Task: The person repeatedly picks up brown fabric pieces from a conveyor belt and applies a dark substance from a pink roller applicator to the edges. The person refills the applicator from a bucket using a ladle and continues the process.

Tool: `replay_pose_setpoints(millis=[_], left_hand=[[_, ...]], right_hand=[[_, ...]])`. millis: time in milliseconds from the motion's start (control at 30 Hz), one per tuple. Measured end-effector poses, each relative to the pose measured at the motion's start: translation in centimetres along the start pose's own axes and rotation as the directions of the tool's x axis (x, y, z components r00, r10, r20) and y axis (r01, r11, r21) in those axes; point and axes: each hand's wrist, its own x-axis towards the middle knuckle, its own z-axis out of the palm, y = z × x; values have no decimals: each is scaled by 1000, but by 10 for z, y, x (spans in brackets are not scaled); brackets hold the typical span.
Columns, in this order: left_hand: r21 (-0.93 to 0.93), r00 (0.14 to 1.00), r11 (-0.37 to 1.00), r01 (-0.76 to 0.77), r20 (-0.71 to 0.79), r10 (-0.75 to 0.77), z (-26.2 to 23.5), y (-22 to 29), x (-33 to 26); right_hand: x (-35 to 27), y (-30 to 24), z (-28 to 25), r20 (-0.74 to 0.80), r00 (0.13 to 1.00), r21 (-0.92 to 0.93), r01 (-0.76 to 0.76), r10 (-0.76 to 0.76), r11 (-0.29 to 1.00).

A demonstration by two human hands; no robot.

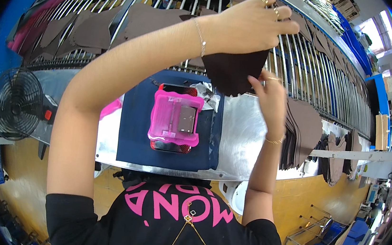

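My left hand reaches over the slatted rack, its fingers spread apart and pointing right. Just below its wrist hangs a dark brown flat piece, like leather, with a jagged lower edge; the forearm and hand hide its upper part. My right hand has closed thumb and fingers on that piece's right edge. In front of me, a bright pink plastic holder with a small dark block in it sits over a red and black base, on a dark blue mat.
The metal slatted rack carries several brown cut pieces. More such pieces hang over the table edge at right. A black fan stands at left. Crumpled silvery foil lies behind the holder on the metal table.
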Motion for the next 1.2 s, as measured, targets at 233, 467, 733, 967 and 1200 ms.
replay_pose_setpoints(millis=[233,467,733,967,1200], left_hand=[[-148,968,957,248,61,-242,2,4,-23],[-149,832,833,532,271,-483,-30,-9,-100],[-123,670,701,702,449,-591,-49,-3,-146],[-186,649,646,740,449,-614,-42,7,-145],[-254,639,597,761,451,-623,-37,19,-159]], right_hand=[[28,41,105,142,880,804,-369,453,465],[62,74,170,262,756,964,-181,599,-193],[81,80,184,435,724,900,-346,536,-264],[18,65,77,235,904,741,-405,358,536],[-124,205,-46,-629,528,-405,-849,570,339]])
